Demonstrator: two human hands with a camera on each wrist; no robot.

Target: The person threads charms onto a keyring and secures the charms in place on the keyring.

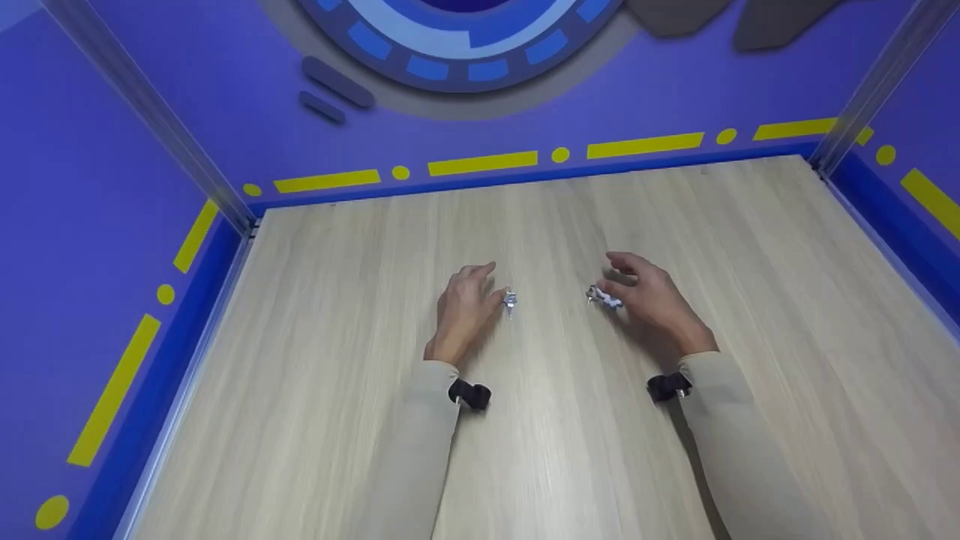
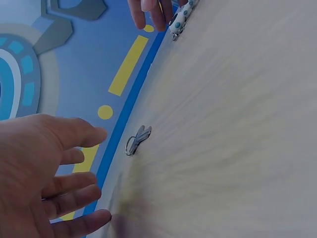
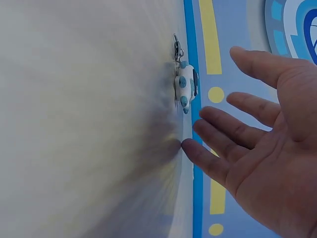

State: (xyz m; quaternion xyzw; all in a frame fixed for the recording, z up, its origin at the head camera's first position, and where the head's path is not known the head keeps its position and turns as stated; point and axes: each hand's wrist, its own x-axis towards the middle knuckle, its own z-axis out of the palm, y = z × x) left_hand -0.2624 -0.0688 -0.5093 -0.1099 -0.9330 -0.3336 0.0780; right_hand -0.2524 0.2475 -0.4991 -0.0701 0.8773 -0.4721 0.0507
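A small ring of silver keys lies on the wooden table; its ring and key blades show in the left wrist view. Just left of the keys is my left hand, fingers apart and loosely bent, holding nothing. Farther right lies a white keychain figure with blue-green spots and a metal clasp. My right hand hovers at the figure's right side, fingers spread. In the right wrist view a gap shows between those fingers and the figure.
The pale wood table meets a blue-purple back wall with yellow dashes. Metal posts stand at the back corners, and side walls flank the table. A black wrist strap sits on each sleeve.
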